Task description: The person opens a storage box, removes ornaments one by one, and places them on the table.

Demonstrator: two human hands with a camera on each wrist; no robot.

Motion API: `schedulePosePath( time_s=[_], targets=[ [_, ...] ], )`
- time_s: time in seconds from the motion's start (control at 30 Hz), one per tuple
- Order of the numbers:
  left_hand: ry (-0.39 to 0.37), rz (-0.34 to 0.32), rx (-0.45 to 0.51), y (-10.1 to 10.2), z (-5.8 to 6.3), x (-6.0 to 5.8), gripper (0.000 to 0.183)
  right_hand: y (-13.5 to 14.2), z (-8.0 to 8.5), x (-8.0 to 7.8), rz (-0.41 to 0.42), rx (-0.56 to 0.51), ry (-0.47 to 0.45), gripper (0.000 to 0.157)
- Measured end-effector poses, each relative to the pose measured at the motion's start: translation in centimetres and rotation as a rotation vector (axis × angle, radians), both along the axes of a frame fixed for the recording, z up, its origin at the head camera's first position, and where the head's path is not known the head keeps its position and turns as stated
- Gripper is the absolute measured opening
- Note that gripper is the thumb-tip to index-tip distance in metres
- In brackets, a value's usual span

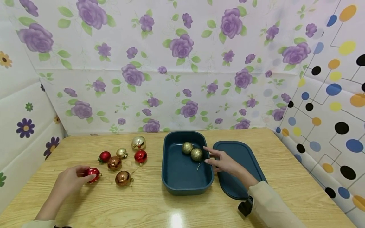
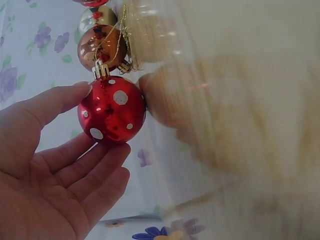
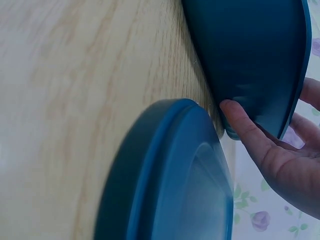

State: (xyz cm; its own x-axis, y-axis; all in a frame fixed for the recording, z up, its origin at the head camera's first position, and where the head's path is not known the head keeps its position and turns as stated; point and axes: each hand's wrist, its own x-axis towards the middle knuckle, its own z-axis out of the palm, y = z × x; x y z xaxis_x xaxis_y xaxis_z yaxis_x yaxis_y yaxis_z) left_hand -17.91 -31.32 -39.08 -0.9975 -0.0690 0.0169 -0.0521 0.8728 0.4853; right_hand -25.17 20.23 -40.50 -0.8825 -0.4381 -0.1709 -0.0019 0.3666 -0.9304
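Observation:
My left hand (image 1: pixel 69 179) holds a red bauble with white dots (image 1: pixel 92 175) low at the table, thumb on one side and fingers on the other. In the left wrist view its gold cap (image 2: pixel 101 70) points away from the palm. Over at the box, my right hand (image 1: pixel 222 162) grips the right wall of a dark blue box (image 1: pixel 182 192), some fingertips over the rim. One finger (image 3: pixel 240 120) lies against the outer wall in the right wrist view. Inside the box are two gold glitter baubles (image 1: pixel 187 148), near its right side.
Left of the box lie copper baubles (image 1: pixel 123 178), red baubles (image 1: pixel 140 156) and gold baubles (image 1: pixel 138 143) on the wooden table (image 1: pixel 137 209). A dark blue lid (image 1: pixel 236 155) lies right of the box, partly under my right forearm. Flowered cloth (image 1: pixel 159 95) hangs behind.

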Motion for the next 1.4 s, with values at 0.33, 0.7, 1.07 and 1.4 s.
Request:
schedulePosePath(
  time_s=[0.33,0.7,1.07,1.4],
  targets=[
    [-0.006,-0.001,0.015,-0.1,-0.2,-0.2,0.063,0.0,0.0,0.0,-0.001,-0.001,0.003,0.068],
    [-0.025,-0.010,0.016,-0.1,0.2,0.0,0.070,0.1,-0.1,-0.1,0.007,-0.004,0.000,0.068],
    [0.101,-0.052,-0.010,2.1,2.6,-0.2,0.068,0.1,-0.1,0.0,0.007,-0.003,0.002,0.067],
    [0.222,-0.147,0.061,8.1,4.7,-1.5,0.056,0.0,-0.1,0.0,-0.001,-0.005,-0.001,0.069]
  ],
)
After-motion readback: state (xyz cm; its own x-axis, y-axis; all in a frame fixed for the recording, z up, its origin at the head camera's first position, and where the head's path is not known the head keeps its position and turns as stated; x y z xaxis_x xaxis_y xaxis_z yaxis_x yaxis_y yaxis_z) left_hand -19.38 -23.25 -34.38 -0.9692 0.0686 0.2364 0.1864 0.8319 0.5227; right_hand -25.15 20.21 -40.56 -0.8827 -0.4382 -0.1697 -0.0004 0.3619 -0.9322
